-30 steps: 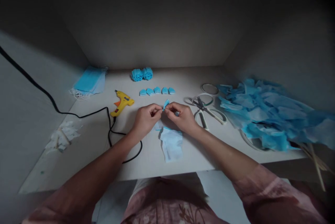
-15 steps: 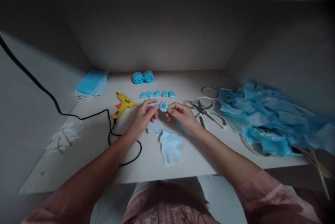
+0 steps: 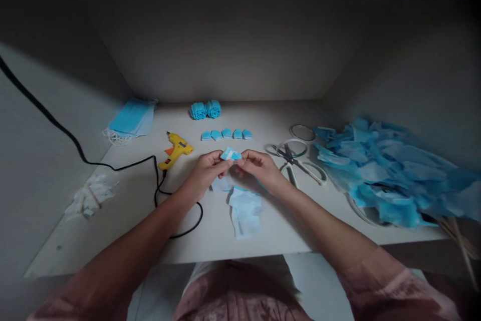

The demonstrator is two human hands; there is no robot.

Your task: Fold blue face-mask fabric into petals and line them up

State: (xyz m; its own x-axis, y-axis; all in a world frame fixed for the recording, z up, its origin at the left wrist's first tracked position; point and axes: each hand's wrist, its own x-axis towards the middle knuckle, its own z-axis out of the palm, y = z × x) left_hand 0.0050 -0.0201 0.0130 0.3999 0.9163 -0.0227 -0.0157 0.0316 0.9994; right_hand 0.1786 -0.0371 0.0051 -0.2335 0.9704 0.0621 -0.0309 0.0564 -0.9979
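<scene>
Between my two hands is a small folded piece of blue and white fabric [image 3: 230, 153], raised over the table. My left hand [image 3: 209, 171] is closed, pinching its left side between thumb and fingers. The fingers of my right hand [image 3: 259, 167] pinch the right side. Just beyond lies a row of several small folded blue petals [image 3: 226, 133]. Two blue fabric roses [image 3: 205, 109] sit behind that row. Loose pale blue fabric pieces [image 3: 246, 213] lie under and in front of my hands, one partly hidden by them.
A yellow glue gun [image 3: 175, 150] with a black cord [image 3: 202, 218] lies left. Face masks [image 3: 130, 118] are stacked at the back left, white scraps [image 3: 90, 198] nearer. Scissors [image 3: 300, 163], a tape roll [image 3: 292, 147] and a blue fabric heap [image 3: 391, 171] occupy the right.
The fabric piece has gone from a crumpled shape to a flatter, pointed fold. My left fingers, which were spread beside it, have closed on it, and both hands are closer together.
</scene>
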